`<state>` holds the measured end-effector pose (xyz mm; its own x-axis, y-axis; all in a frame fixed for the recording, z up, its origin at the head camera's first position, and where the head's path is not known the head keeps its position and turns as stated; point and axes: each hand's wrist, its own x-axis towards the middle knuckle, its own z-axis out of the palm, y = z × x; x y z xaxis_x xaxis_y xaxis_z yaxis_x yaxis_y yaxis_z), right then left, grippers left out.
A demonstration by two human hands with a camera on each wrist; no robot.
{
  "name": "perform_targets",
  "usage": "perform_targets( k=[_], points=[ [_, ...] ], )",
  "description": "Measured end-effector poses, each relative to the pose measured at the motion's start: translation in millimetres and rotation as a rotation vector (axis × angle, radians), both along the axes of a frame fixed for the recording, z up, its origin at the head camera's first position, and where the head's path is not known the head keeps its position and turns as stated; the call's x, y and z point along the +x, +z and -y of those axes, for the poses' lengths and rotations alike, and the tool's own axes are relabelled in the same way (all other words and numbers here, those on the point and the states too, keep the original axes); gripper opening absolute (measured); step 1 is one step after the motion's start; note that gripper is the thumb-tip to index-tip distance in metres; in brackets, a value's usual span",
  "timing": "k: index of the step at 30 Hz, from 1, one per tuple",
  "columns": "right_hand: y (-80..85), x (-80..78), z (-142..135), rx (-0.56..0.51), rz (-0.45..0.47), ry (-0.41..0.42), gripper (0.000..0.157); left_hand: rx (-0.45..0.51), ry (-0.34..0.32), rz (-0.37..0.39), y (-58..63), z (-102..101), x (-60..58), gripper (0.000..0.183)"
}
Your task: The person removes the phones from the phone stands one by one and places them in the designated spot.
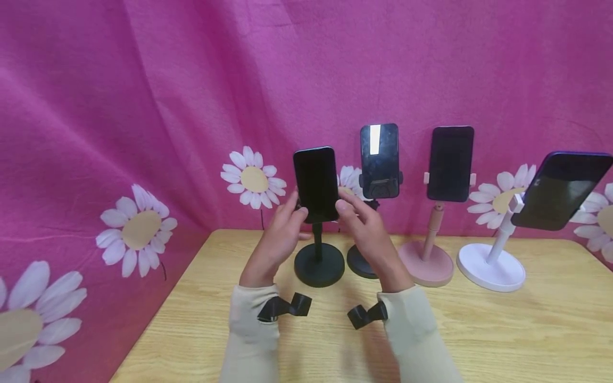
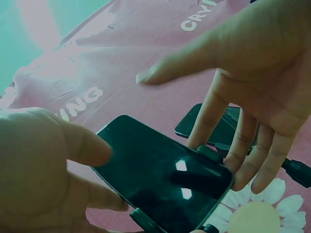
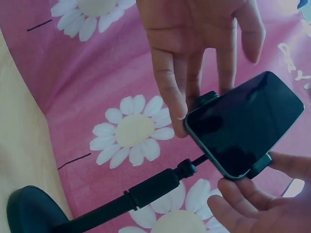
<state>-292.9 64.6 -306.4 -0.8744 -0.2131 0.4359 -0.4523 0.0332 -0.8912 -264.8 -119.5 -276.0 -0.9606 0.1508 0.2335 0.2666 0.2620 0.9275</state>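
Observation:
A black phone (image 1: 316,183) with a dark screen stands tilted in the clamp (image 3: 208,98) of a black round-based stand (image 1: 319,266). My left hand (image 1: 279,236) is at the phone's left edge, its thumb overlapping that edge in the left wrist view. On the other side, my right hand (image 1: 371,234) has its fingers close along the right edge and clamp. Fingers of both hands are mostly straight, palms turned inward to the phone. In the left wrist view the right thumb (image 2: 165,73) points away from the screen.
To the right stand a second black phone stand (image 1: 361,261), a pink one (image 1: 426,263) and a white one (image 1: 492,267), each bearing a phone. All are on a wooden table (image 1: 182,330) before a pink flowered cloth (image 1: 191,80). Black straps (image 1: 287,306) hang at the sleeves.

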Motion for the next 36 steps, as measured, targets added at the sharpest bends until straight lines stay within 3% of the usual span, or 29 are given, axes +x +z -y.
perform_targets(
  k=[12, 19, 30, 36],
  points=[
    [9.1, 11.5, -1, 0.150, -0.021, -0.130, 0.041, -0.158, 0.057, -0.066, 3.2, 0, 11.0, 0.038],
    [14.8, 20.7, -6, 0.296, -0.026, -0.202, 0.039, -0.193, 0.072, -0.033, 2.2, -2, 14.3, 0.038],
    [28.8, 38.1, -22, 0.424, -0.075, -0.136, 0.027, -0.263, 0.010, -0.108, 4.2, -5, 21.0, 0.043],
    [35.2, 49.3, -33, 0.480, -0.090, -0.084, 0.019, -0.258, -0.069, -0.080, 6.6, -7, 25.6, 0.048]
  ],
)
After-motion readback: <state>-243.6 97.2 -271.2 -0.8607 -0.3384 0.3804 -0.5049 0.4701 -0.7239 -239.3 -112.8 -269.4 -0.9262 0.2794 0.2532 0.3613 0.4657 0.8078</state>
